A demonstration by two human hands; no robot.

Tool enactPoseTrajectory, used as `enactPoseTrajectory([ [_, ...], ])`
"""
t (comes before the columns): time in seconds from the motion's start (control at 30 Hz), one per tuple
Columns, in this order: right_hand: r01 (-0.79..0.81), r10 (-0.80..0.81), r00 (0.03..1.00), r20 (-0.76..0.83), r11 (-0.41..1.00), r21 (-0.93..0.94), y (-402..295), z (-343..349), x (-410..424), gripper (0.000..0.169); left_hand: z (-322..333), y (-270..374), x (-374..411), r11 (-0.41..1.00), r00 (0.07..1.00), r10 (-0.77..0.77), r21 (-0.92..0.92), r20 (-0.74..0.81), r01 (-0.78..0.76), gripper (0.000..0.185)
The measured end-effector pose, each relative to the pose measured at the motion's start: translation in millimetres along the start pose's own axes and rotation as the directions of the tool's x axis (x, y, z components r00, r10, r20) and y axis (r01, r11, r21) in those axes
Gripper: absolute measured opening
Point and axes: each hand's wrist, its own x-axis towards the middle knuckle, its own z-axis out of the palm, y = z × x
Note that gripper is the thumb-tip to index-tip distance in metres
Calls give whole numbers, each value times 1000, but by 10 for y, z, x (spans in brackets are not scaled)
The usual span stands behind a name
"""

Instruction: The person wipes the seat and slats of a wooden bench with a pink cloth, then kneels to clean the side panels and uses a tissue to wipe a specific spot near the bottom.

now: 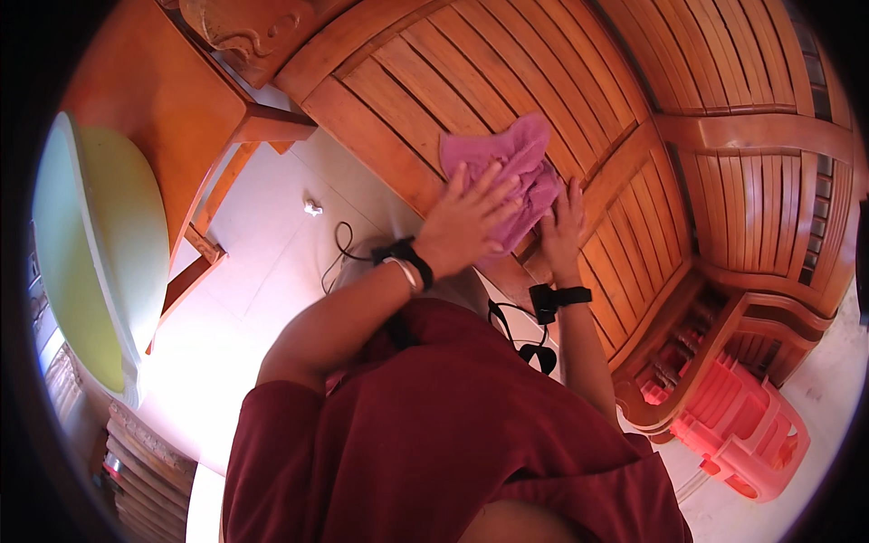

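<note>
A purple cloth lies crumpled on the slatted wooden seat of a bench. My left hand rests palm down over the cloth, its fingers spread. At the cloth's right edge is my right hand, with its fingers slightly apart and reaching forward over the slats. Its palm side is hidden. Each wrist wears a black strap with a cable, and the left one also has a pale bangle.
To the left stands a wooden table with a large green plastic basin tilted on its side. A slatted backrest and curved armrest bound the bench. Stacked pink plastic stools stand beyond the armrest. A small white scrap lies on the tiled floor.
</note>
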Motion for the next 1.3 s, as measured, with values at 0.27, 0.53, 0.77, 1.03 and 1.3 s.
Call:
enactPoseTrajectory([
  [0.27,-326,339,939,63,931,-167,349,-111,-604,83,-566,-1331,-96,767,787,-490,245,-374,593,79],
  [0.53,-357,385,917,104,908,-221,363,-27,-540,102,-653,-1080,-211,937,956,-274,195,-106,290,79],
  [0.77,-388,426,896,125,888,-246,266,-94,-494,104,-674,-1676,-82,714,745,-500,277,-442,643,83],
  [1.03,-411,455,876,161,878,-246,225,-148,-456,106,-564,-875,-423,811,797,-502,139,-334,569,91],
  [1.3,-400,453,875,173,876,-270,232,-180,-436,106,-1035,-1396,-104,661,603,-657,39,-452,750,70],
])
